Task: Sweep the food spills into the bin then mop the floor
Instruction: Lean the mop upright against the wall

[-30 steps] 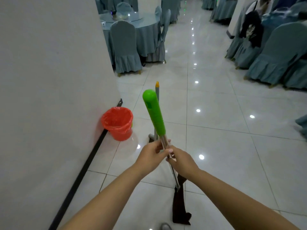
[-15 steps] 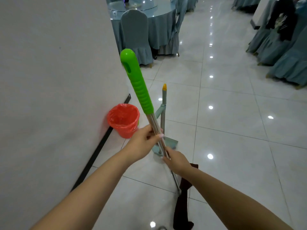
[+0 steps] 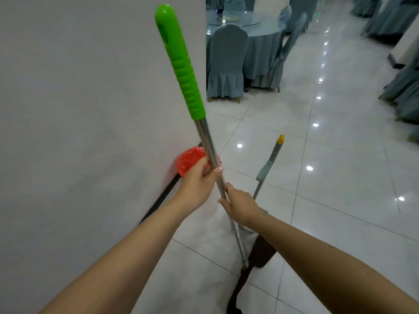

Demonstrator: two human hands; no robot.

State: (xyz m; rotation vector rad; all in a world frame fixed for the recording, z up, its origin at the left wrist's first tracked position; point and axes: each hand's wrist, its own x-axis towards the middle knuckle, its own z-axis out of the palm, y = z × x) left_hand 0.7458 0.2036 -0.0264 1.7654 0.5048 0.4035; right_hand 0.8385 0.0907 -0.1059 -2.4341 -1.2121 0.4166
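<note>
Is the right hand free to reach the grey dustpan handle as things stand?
Probably not yet: the right hand grips the mop pole. The dustpan handle stands close beyond it, unobstructed.

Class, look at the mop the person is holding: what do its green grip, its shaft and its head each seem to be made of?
Green grip: likely moulded plastic, glossy, ribbed lower down.
Shaft: looks like polished metal, silvery with mirror-like streaks.
Mop head: dark, limp fabric strips, matte; the exact fibre cannot be told.

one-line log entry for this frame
phase: mopping | left hand: gripping mop pole | right hand: gripping pole lower | mop head: on floor | bin: by wall
</note>
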